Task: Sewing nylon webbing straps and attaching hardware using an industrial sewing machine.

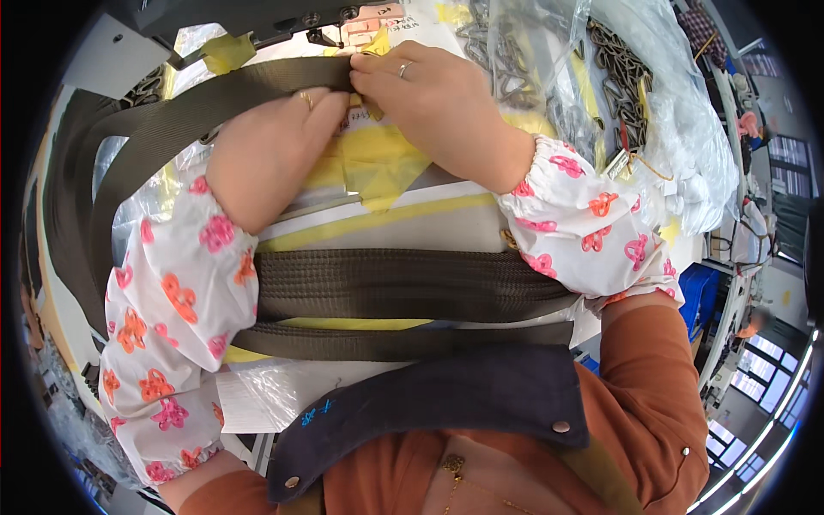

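Observation:
A wide olive-brown webbing strap [223, 90] arches in from the left and ends between my hands. My right hand [442, 107], a ring on one finger, pinches the strap's end from the right. Just below the strap, my left hand [279, 146] has its fingers curled and pressed against the same end; part of its grip is hidden. A small yellowish piece shows between the fingertips, too small to name. Nearer to me, a stack of the same webbing [403, 283] lies across the table between my forearms. Both forearms wear white sleeve covers with pink and orange flowers.
What looks like a sewing machine [257, 26] reaches over the far left of the table. Dark metal buckles or rings [620, 77] lie among clear plastic bags [687, 146] at the right. Yellow tape [378, 167] marks the tabletop. A blue bin [698, 296] stands at the right.

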